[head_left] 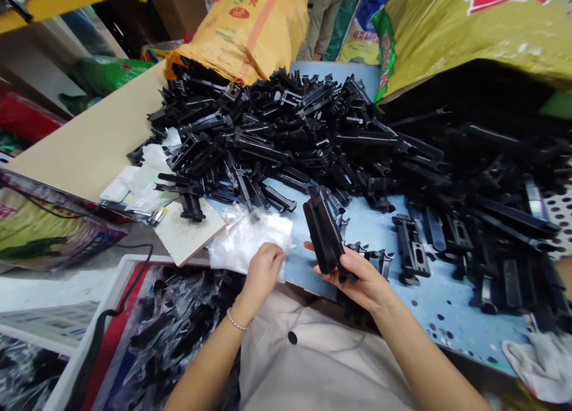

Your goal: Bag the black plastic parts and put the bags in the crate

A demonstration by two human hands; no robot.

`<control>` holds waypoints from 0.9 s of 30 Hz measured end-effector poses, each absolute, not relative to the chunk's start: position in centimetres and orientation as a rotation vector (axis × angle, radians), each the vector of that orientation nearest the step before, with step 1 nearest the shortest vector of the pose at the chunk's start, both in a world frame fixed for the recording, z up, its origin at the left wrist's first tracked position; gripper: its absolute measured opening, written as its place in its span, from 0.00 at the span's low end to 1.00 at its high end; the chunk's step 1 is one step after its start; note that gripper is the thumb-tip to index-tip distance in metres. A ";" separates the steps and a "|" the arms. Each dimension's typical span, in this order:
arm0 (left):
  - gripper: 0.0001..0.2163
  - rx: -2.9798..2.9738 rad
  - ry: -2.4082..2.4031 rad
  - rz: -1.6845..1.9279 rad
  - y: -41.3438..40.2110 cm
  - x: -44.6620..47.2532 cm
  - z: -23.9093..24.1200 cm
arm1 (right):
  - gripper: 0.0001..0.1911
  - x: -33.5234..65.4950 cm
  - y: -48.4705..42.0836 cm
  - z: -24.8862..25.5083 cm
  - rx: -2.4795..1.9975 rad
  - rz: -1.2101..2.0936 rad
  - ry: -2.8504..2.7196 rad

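Note:
My left hand (264, 273) pinches a crumpled clear plastic bag (250, 243) at its lower edge, and a beaded bracelet (236, 320) circles that wrist. My right hand (360, 278) grips a black moulded plastic part (323, 234), which stands tilted up from my fingers, beside the bag. A large heap of similar black plastic parts (286, 131) lies just beyond both hands on a pale blue perforated table (440, 292). Looser parts (411, 247) lie to the right of my right hand.
A white crate (102, 315) of bagged black parts stands at lower left, with a black cable over its rim. A cream board (89, 137) and a small pale board (187, 232) lie at left. Yellow woven sacks (241, 30) spill parts at the back. A person's legs (322, 18) stand beyond.

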State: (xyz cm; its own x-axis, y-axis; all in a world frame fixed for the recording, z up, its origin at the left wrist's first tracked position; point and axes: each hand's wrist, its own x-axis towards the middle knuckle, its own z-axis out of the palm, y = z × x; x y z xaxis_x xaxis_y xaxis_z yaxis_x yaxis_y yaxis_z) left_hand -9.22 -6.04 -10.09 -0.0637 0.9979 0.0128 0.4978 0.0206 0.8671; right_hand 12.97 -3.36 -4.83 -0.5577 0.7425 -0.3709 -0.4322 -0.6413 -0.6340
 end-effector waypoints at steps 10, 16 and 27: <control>0.14 0.538 1.271 1.216 -4.1 -8.9 -8.9 | 0.26 12.2 -4.1 -4.5 -0.786 2.290 -0.511; 0.18 0.588 1.274 1.298 -4.2 -7.7 -8.3 | 0.25 11.8 -4.0 -4.8 -0.805 2.319 -0.487; 0.03 1.199 1.320 1.264 -4.3 -7.9 -8.0 | 0.16 12.4 -2.9 -5.9 -1.019 2.113 -0.450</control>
State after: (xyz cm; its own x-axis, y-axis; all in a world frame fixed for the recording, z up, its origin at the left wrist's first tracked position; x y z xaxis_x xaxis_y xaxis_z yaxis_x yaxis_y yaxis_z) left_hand -7.89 -4.30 -8.03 -0.1024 0.9947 0.0075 0.0502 -0.0023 0.9987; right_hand 12.44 -2.88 -5.88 -0.4147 0.7441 -0.5238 -0.4657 -0.6681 -0.5803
